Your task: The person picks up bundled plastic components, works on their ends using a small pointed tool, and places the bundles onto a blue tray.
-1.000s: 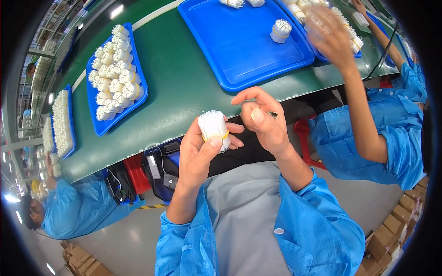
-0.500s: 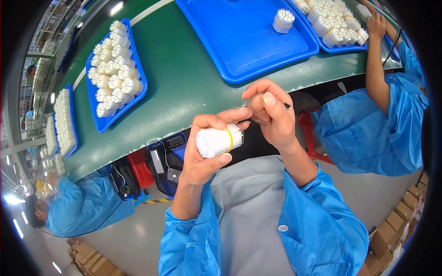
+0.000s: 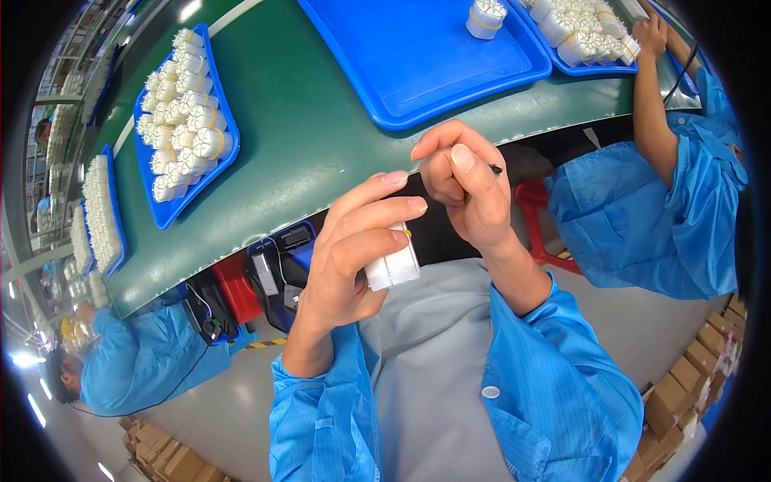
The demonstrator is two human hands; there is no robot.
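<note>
My left hand [image 3: 337, 261] is closed around a bundle of white pieces [image 3: 393, 269] bound with a yellow rubber band. The fingers cover most of the bundle, and its flat lower end shows below them. Close by on the right, my right hand [image 3: 472, 185] is raised with its fingers curled and thumb pressed in. A small dark tip [image 3: 495, 169] sticks out beside its thumb; the rest of that thing is hidden. The two hands are apart. Beyond them, a blue tray [image 3: 426, 88] carries one similar white bundle [image 3: 486, 19] near its far right side.
A narrower blue tray [image 3: 234, 149] full of white bundles lies at left on the green table [image 3: 281, 153]. Another loaded tray [image 3: 598, 70] stands at far right, beside a co-worker's hand [image 3: 649, 36]. A second co-worker [image 3: 152, 349] sits at lower left. Cardboard boxes [image 3: 683, 381] are stacked lower right.
My left hand has turned the bundle, so its fingers now cover the band side and its end points downward. My right hand stays curled, now slightly apart from the left fingers.
</note>
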